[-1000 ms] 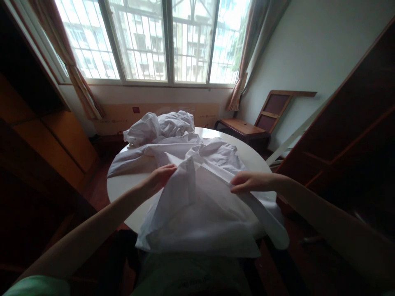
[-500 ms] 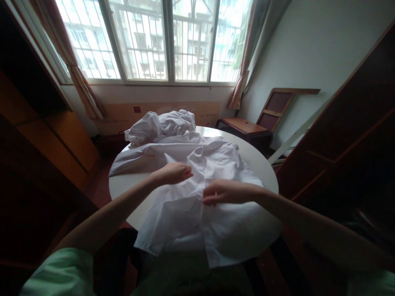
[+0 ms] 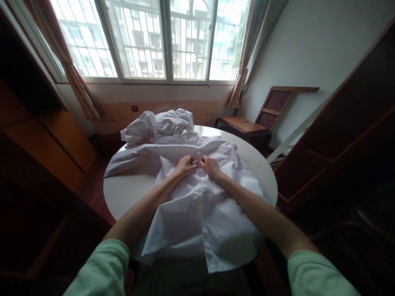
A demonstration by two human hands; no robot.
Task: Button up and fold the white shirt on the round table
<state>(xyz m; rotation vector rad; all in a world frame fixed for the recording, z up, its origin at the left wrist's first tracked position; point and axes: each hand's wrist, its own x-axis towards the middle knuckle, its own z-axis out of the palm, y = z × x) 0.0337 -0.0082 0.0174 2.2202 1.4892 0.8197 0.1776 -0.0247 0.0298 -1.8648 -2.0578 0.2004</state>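
White cotton covers most of the round white table (image 3: 123, 193) in front of you: a white button-front shirt (image 3: 203, 205) lies spread flat on it, front side up, with its lower hem hanging over the near edge toward your lap. Its left sleeve trails out across the tabletop toward the left rim.

Your left hand (image 3: 184, 165) and your right hand (image 3: 210, 165) sit close together on the upper middle of that shirt, near the collar end of the front opening, almost touching each other. The fingers of both hands are curled in and pinched on the fabric at the placket, each hand gripping a small bit of cloth on its own side of the opening. Whether a button is between the fingertips is too small to tell. Both forearms lie over the shirt's body, and your pale green short sleeves (image 3: 101, 267) show at the bottom of the view.

Just beyond your hands, at the far side of the table, a crumpled heap of white cloth (image 3: 160, 123) rests in loose folds, touching the top of the spread shirt.

Behind the table a wide barred window (image 3: 154, 41) fills the wall, with brownish curtains (image 3: 74, 78) gathered at either side. A wooden chair with a dark panel back (image 3: 256, 121) stands by the right-hand wall, well apart from the table. Dark wooden cabinets (image 3: 345, 135) stand on the right, and orange-brown wooden furniture (image 3: 52, 139) on the left.
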